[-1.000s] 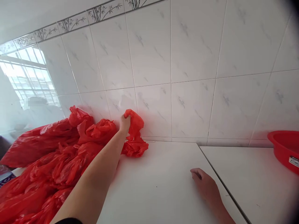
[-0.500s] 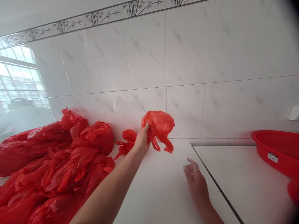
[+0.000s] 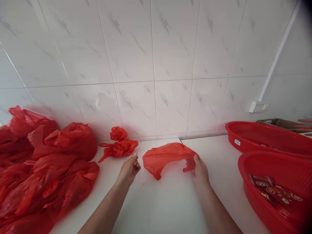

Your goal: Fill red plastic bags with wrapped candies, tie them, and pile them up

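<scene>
A thin red plastic bag (image 3: 168, 152) hangs loosely spread above the white table. My right hand (image 3: 201, 170) pinches its right end. Just left of the bag, apart from it, my left hand (image 3: 130, 167) has its fingers curled in with nothing visible in them. Behind that hand, against the wall, lie a crumpled red bag (image 3: 122, 148) with loose handles and a smaller balled red bag (image 3: 118, 133).
Several filled red bags (image 3: 65, 175) are heaped at the left. On the right, a red basket (image 3: 246, 182) holds dark red packets (image 3: 273, 190). Behind it stand another red basket (image 3: 241, 148) and a cardboard box (image 3: 280, 123). Another person's hand (image 3: 303, 126) shows at the right edge.
The bunched bag has passed from my left hand to my right and is now spread out lower. My left hand has come away from it. The view has turned down and to the right.
</scene>
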A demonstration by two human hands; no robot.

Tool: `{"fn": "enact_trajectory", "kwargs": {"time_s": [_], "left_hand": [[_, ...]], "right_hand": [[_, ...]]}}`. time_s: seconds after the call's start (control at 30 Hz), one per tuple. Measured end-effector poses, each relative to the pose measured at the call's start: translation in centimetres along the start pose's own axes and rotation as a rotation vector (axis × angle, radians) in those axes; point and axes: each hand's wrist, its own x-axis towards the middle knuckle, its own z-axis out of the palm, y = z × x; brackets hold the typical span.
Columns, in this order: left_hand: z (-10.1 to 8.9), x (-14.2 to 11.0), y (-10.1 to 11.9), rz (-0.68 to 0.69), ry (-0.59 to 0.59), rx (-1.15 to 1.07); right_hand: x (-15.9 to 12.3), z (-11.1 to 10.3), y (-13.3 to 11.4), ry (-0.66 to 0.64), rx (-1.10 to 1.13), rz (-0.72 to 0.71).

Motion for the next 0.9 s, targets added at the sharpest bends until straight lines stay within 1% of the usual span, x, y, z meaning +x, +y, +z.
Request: {"fn": "enact_trajectory", "kwargs": {"time_s": [0.03,0.1,0.13,0.2,0.23,0.3,0.37,0.43,0.53,0.63,0.77,0.83,0.9], "left_hand": [[-0.2,-0.2,0.2,0.035,0.032,0.037],[0.1,-1.0,0.4,0.12,0.059,0.118],[0.6,-1.6,0.3,0.153,0.052,0.149],[1.9,-2.7,-0.5,0.209,-0.015,0.283],[2.6,-3.2,-1.1,0.246,-0.059,0.407],[3.3,-3.7,-2.6,0.345,-0.138,0.745],[3.3,-3.7,-4.0,0.433,-0.183,1.062],[2.6,-3.2,-4.8,0.453,-0.193,1.199],[1.3,-2.7,-4.9,0.432,-0.182,1.235],[0.5,-2.6,-4.4,0.417,-0.175,1.213],[0.0,-2.8,-4.2,0.421,-0.194,1.111],[-0.2,-2.8,-4.2,0.422,-0.216,1.049],[-0.3,-2.6,-4.3,0.415,-0.254,0.98]], "right_hand": [[0.0,0.0,-0.2,-0.01,0.037,0.017],[-0.2,0.2,-0.4,-0.037,0.09,0.046],[-0.4,0.4,-0.3,-0.054,0.108,0.058],[-0.9,1.0,-0.1,-0.097,0.132,0.079],[-1.2,1.2,0.0,-0.119,0.14,0.092],[-1.6,1.6,0.2,-0.16,0.151,0.12],[-1.9,1.7,0.2,-0.189,0.156,0.143],[-2.0,1.7,0.1,-0.194,0.155,0.152],[-1.8,1.6,0.1,-0.145,0.128,0.143],[-1.5,1.4,0.3,-0.069,0.038,0.123],[-1.6,0.8,0.3,0.05,-0.145,0.074],[-1.7,0.4,0.0,0.073,-0.214,0.073],[-1.6,0.1,-0.4,0.069,-0.25,0.098]]}}
